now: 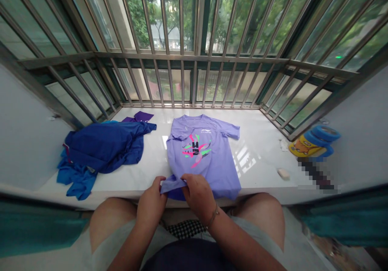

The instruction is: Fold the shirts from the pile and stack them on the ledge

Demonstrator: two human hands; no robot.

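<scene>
A light purple T-shirt [218,158] with a pink, green and black print lies on the white windowsill [260,170], its collar toward the window. Its left sleeve is folded inward over the chest, while the right sleeve sticks out to the side. My left hand [153,198] pinches the left corner of the hem between thumb and fingers. My right hand [198,192] grips the same hem a little farther right, so a strip of cloth is lifted and stretched between both hands at the sill's front edge.
On the left lies a heap of blue clothes [112,148], with a purple cloth [144,116] behind it. A blue and yellow bottle [313,141] stands on the right, near a small pale block [283,174] and a blurred-out object [317,174]. Metal bars [194,57] run across the window.
</scene>
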